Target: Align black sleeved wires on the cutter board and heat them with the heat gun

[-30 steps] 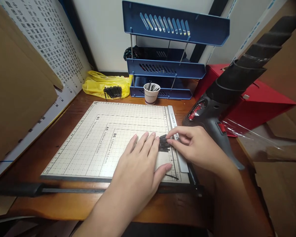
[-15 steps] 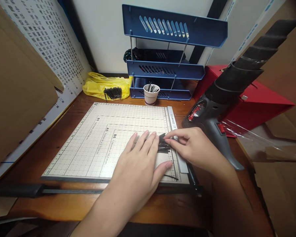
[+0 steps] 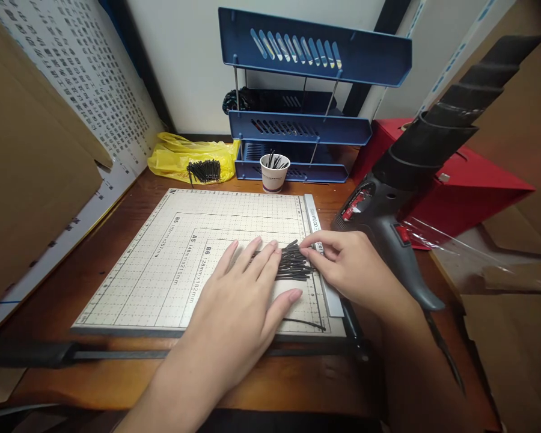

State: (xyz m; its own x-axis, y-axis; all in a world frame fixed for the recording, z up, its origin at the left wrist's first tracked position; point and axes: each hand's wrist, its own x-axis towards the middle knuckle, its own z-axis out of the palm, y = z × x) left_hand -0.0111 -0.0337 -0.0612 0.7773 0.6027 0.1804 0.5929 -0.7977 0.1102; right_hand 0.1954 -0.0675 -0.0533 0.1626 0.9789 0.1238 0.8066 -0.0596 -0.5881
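A bunch of thin black tubes (image 3: 295, 263) lies on the gridded board of a paper trimmer (image 3: 130, 264), near its metal edge strip (image 3: 333, 297). My left hand (image 3: 238, 288) rests flat over the bunch's left part, fingers stretched out and thumb apart, hiding what is beneath. At the right end of the bunch, thumb and forefinger of my right hand (image 3: 349, 261) pinch tube tips; exactly how many is hidden. One longer black strand (image 3: 304, 323) lies separately by the board's near edge. Along the front runs the trimmer's blade arm with its black handle (image 3: 29, 353).
Behind the board stand a paper cup (image 3: 275, 179) of black pieces, a yellow bag (image 3: 169, 157) with a black bundle (image 3: 204, 171), and a blue tray rack (image 3: 300, 127). A heat gun (image 3: 403, 174) and red box (image 3: 473, 186) stand right; cardboard (image 3: 31, 150) is at left.
My left hand has slid slightly left, uncovering more of the black tubes and the loose strand. My right hand keeps its pinch at nearly the same spot. The view has shifted a little.
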